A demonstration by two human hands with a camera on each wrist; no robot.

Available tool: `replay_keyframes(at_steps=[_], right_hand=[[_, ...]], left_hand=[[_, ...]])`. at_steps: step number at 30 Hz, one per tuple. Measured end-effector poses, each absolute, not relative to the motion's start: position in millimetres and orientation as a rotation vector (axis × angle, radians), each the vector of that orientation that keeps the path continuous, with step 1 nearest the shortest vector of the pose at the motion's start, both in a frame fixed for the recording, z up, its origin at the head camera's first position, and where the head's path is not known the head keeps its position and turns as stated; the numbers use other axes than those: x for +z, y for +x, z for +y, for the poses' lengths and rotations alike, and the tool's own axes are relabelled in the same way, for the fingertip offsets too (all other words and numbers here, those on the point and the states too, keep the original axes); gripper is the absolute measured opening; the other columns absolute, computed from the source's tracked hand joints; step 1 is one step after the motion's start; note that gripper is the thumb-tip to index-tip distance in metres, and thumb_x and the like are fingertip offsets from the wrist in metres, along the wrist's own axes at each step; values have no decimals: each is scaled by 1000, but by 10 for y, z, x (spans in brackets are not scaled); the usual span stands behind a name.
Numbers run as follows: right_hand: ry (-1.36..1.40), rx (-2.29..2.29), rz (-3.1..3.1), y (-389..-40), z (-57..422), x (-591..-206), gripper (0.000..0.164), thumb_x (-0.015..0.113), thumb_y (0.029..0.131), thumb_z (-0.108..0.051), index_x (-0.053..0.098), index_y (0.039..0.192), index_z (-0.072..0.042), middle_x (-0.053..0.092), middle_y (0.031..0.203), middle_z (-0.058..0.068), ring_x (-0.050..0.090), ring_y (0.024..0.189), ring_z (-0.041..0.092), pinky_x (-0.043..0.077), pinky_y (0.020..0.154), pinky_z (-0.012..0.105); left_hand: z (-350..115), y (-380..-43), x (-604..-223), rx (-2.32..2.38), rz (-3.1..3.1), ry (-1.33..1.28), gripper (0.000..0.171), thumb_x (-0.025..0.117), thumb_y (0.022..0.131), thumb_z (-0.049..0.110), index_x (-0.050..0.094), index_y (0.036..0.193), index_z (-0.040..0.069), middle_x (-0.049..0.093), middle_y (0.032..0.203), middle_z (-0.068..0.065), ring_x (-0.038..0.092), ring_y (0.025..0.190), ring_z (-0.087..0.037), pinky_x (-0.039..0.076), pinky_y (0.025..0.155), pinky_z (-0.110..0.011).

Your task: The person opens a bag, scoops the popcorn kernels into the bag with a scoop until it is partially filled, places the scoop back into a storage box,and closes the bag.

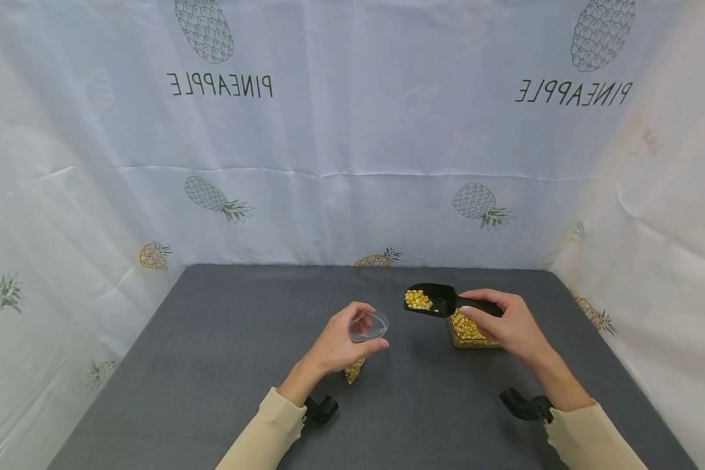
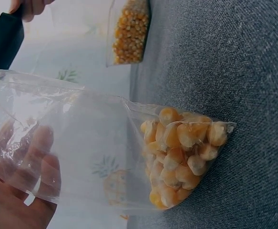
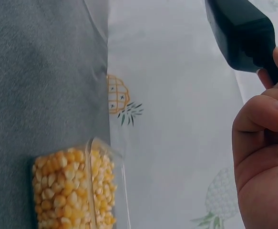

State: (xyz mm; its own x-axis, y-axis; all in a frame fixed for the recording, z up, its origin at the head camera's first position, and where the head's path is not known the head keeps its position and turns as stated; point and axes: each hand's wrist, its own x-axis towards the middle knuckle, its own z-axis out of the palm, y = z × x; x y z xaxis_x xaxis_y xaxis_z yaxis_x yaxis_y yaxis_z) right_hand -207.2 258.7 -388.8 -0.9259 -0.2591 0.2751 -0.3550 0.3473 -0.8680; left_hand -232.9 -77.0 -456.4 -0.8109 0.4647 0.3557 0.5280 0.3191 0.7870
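Note:
My left hand [image 1: 336, 343] holds a clear plastic bag [image 2: 96, 148] by its top, thumb and fingers spread around the round, open mouth. Corn kernels [image 2: 179, 155] fill the bag's pointed bottom, which hangs right at the grey tabletop. With my right hand [image 1: 514, 326] I grip the handle of a black scoop [image 1: 443, 300]. Yellow kernels [image 1: 417, 299] lie in the scoop's front half, and its tip points left toward the bag mouth, a short gap away. In the right wrist view the scoop [image 3: 246, 36] shows from below, so its load is hidden there.
A clear container [image 1: 467, 343] full of corn kernels stands on the grey table [image 1: 241, 339], below and behind the right hand. White cloth [image 1: 352, 130] with pineapple prints hangs at the back and both sides. Each wrist wears a black mount [image 1: 525, 405].

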Motion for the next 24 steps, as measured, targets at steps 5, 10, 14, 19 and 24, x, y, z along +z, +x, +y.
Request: replay_keyframes(at_steps=[5, 10, 14, 19, 24], right_hand=[[619, 1670, -2500, -2086, 2501, -3849, 29, 67, 100, -10, 65, 126, 3, 38, 54, 3, 33, 43, 19, 35, 41, 36], [632, 1698, -2498, -2106, 2428, -3831, 29, 67, 100, -10, 66, 126, 2, 38, 54, 2, 31, 42, 18, 35, 40, 36], [615, 1680, -2525, -2124, 2375, -3829, 30, 69, 99, -13, 66, 126, 0, 38, 53, 1, 32, 42, 17, 35, 41, 35], [597, 1660, -2567, -2154, 2315, -3859, 31, 70, 98, -17, 67, 126, -3, 38, 53, -2, 31, 42, 15, 36, 42, 34], [656, 1683, -2552, -2192, 2250, -3901, 30, 69, 99, -14, 67, 126, 0, 39, 51, -3, 31, 41, 13, 36, 40, 33]], left_hand=[[-776, -2323, -4560, -1534, -2488, -949, 51, 80, 90, 33, 58, 131, 11, 63, 103, -8, 58, 87, -11, 52, 79, -33], [-777, -2326, -4566, -1532, -2486, -950, 53, 80, 90, 32, 58, 131, 7, 60, 101, 4, 58, 87, -11, 52, 78, -32], [-779, -2327, -4567, -1519, -2482, -953, 53, 80, 90, 35, 58, 131, 10, 60, 102, 4, 58, 87, -10, 52, 78, -32], [-777, -2321, -4563, -1524, -2493, -944, 53, 81, 89, 35, 58, 131, 13, 60, 102, 4, 58, 88, -10, 52, 78, -32], [-775, -2309, -4546, -1511, -2513, -937, 57, 81, 88, 39, 58, 132, 12, 60, 104, 5, 59, 89, -10, 53, 80, -33]])
